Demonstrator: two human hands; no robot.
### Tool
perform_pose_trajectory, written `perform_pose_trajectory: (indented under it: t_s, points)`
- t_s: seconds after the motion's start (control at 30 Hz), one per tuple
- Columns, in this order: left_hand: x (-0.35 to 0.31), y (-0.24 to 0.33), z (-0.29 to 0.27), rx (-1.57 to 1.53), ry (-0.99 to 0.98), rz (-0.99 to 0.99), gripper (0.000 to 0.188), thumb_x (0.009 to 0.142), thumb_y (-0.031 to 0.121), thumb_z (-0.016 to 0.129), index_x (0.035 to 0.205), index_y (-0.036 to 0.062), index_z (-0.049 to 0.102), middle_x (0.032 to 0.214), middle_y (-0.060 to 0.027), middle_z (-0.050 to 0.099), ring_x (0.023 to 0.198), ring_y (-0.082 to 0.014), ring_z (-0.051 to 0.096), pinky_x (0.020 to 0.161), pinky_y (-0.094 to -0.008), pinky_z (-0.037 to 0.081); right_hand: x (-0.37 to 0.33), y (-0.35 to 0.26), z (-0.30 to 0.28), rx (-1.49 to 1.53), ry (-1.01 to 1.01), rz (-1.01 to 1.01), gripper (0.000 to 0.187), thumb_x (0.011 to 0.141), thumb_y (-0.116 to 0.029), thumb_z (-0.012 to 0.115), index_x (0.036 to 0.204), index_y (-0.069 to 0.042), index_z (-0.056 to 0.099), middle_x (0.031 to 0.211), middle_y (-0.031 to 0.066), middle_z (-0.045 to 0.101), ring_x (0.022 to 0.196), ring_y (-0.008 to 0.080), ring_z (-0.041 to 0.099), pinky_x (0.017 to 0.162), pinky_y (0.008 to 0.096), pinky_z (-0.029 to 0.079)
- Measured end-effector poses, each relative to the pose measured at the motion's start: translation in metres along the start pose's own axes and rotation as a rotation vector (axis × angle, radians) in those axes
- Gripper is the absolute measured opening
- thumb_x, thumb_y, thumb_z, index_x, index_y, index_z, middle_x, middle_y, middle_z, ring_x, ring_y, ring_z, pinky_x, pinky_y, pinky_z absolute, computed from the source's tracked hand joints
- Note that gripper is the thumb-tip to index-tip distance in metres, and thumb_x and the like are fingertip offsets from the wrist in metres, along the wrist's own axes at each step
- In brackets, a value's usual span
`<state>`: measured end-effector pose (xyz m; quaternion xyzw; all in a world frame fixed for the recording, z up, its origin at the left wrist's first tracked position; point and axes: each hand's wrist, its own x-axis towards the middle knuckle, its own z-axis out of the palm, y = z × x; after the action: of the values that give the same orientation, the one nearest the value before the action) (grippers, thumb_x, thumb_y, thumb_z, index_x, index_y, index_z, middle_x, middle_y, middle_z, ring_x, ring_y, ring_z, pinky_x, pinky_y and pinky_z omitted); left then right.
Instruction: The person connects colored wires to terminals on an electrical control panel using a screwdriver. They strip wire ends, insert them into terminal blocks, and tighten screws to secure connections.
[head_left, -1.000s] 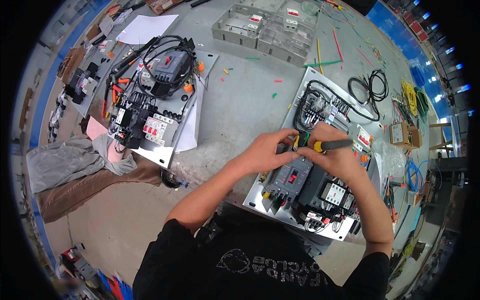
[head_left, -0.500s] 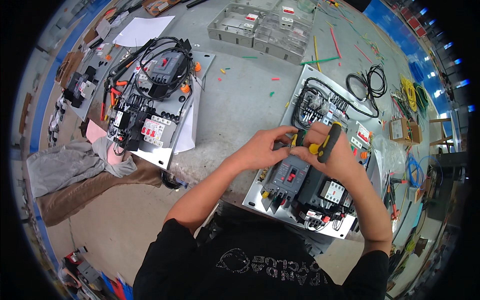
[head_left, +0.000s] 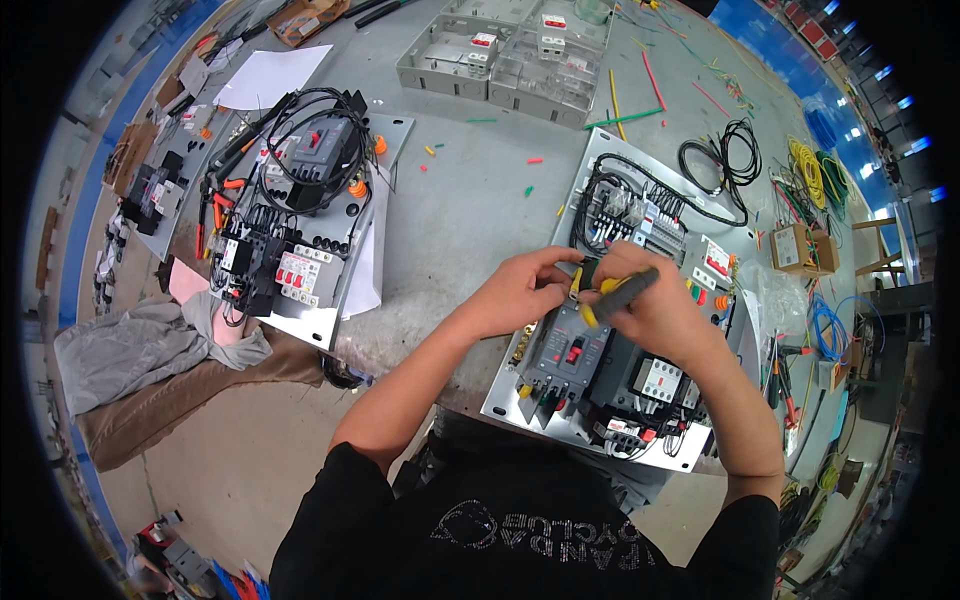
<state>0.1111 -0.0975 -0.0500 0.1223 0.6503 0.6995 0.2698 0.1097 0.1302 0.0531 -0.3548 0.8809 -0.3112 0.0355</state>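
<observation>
A mounting plate [head_left: 497, 398] with electrical parts lies on the table in front of me. Its grey circuit breaker [head_left: 560, 352], with a red toggle, sits just below my hands. In the fist of my right hand [head_left: 650, 308] is a hand tool [head_left: 628, 297] with a black and yellow handle; its working end is hidden. Beside it, at the breaker's far edge, my left hand [head_left: 520, 292] pinches with thumb and forefinger at a small yellow and black piece [head_left: 576, 284], whose kind I cannot make out. Right of the breaker sits a white-topped contactor [head_left: 658, 380].
A second wired plate [head_left: 398, 130] with a coiled black cable [head_left: 305, 150] is on the left. Clear-lidded grey boxes [head_left: 545, 95] stand at the back. Black cable [head_left: 735, 160], a cardboard box [head_left: 803, 250] and wire coils [head_left: 815, 180] lie right. Cloth [head_left: 150, 365] hangs at left.
The tool's handle has swung from steep to flatter, its near end now further left. My right hand has turned with it. The whole view has shifted slightly; my left hand stays beside the breaker.
</observation>
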Motion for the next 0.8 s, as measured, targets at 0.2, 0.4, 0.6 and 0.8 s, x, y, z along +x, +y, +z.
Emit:
perform_pose_trajectory:
  t_s: [0.2,0.4,0.6,0.8]
  points:
    - [0.004,-0.012,-0.001,-0.025,0.005,0.042,0.052,0.098,0.004,0.062,0.149,-0.0012,0.058,0.107,-0.0091,0.078,0.096,-0.0118,0.069,0.089,-0.0297,0.056,0.001,0.007,-0.002,0.266,-0.022,0.105,0.020,0.089,-0.007,0.082,0.099,0.000,0.067,0.090,0.0137,0.065,0.078,0.0363,0.067,0.070,0.0428,0.054]
    - [0.005,-0.011,-0.002,-0.013,-0.003,0.052,0.051,0.097,0.003,0.062,0.147,-0.0015,0.059,0.109,-0.0106,0.079,0.097,-0.0122,0.070,0.089,-0.0304,0.056,0.002,0.005,-0.001,0.136,0.002,0.086,0.022,0.090,-0.013,0.085,0.102,-0.001,0.070,0.091,0.0152,0.069,0.075,0.0371,0.069,0.071,0.0437,0.056]
    - [0.006,-0.007,-0.005,-0.046,-0.022,0.036,0.052,0.096,0.000,0.061,0.149,0.0012,0.060,0.115,-0.0090,0.077,0.106,-0.0101,0.068,0.095,-0.0281,0.053,0.003,-0.009,-0.007,0.114,0.005,0.115,0.019,0.090,-0.010,0.083,0.102,-0.002,0.070,0.089,0.0148,0.065,0.078,0.0384,0.067,0.070,0.0456,0.055]
    - [0.007,0.002,-0.008,-0.076,0.129,0.042,0.044,0.097,0.003,0.066,0.142,0.0007,0.067,0.117,-0.0070,0.076,0.106,-0.0104,0.069,0.096,-0.0273,0.054,0.002,-0.005,-0.014,0.012,0.041,0.018,0.018,0.091,-0.007,0.081,0.102,-0.001,0.069,0.088,0.0125,0.063,0.076,0.0332,0.065,0.069,0.0429,0.055]
